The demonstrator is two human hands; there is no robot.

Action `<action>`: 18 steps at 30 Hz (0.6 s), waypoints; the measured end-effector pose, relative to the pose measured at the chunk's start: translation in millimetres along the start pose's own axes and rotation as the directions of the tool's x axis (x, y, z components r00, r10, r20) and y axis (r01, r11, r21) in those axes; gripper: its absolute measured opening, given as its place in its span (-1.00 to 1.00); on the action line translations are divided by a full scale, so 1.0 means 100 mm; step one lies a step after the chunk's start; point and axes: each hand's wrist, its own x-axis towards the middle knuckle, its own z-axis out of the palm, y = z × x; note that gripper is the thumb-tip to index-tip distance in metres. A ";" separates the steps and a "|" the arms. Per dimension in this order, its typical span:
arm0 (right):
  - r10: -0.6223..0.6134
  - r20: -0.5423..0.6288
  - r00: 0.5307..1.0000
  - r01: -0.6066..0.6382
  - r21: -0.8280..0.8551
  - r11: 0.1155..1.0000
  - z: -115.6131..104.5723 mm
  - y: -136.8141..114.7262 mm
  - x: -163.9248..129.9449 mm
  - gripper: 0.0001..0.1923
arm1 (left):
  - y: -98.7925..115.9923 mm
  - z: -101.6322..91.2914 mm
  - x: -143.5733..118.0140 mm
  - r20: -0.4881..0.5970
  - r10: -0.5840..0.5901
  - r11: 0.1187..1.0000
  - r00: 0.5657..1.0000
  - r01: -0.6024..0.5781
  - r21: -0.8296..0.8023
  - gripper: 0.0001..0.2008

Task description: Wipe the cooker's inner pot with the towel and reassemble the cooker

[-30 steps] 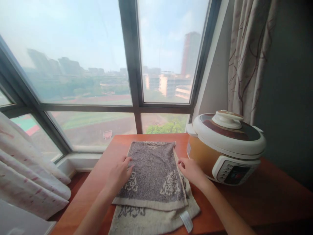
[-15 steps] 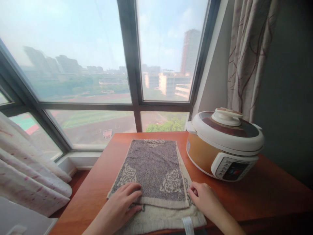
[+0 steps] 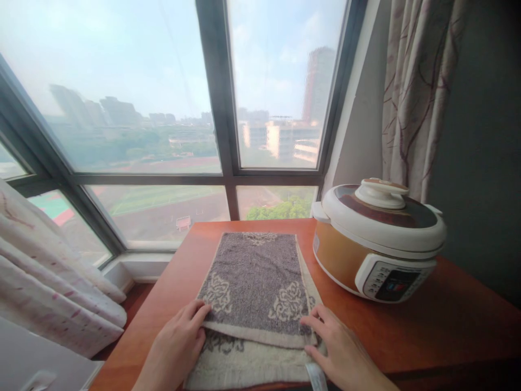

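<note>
Item: folded towel (image 3: 256, 293), laid flat on the near middle of a reddish-brown wooden table (image 3: 407, 331). The upper layer is grey-brown terry, marked with two pale floral motifs near its near edge and a pale woven band along that edge. A cream lower layer is shown projecting toward the near side, with a darker scroll pattern and a white care label (image 3: 316, 376) at its near right corner.

Left hand (image 3: 177, 347): laid palm down at the near left corner of the towel, fingers together and flat, fingertips set on the edge of the grey layer.

Right hand (image 3: 342, 353): laid at the near right corner, fingers slightly spread, fingertips resting on the grey layer's edge.

Adjacent: an electric cooker (image 3: 376, 239) with white lid is stood to the right, just beside the towel. A large window (image 3: 220, 108) is seen at the far side.
</note>
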 end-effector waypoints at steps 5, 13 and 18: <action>-0.135 0.044 0.990 0.141 -0.171 0.975 -0.02 0.03 -0.01 -0.79 | -0.03 -0.04 -0.01 0.020 -0.148 0.988 0.989 0.148 -0.033 -0.67; -0.296 -0.178 0.939 0.256 -0.217 0.942 -0.16 0.13 0.10 -0.59 | -0.10 -0.08 -0.05 -0.332 -0.049 0.996 0.942 0.023 -0.082 -0.77; -0.385 -0.465 0.797 0.344 -0.175 0.923 -0.43 0.22 -0.03 -0.60 | -0.03 -0.27 -0.23 -0.422 0.066 0.986 0.904 -0.124 -0.111 -0.75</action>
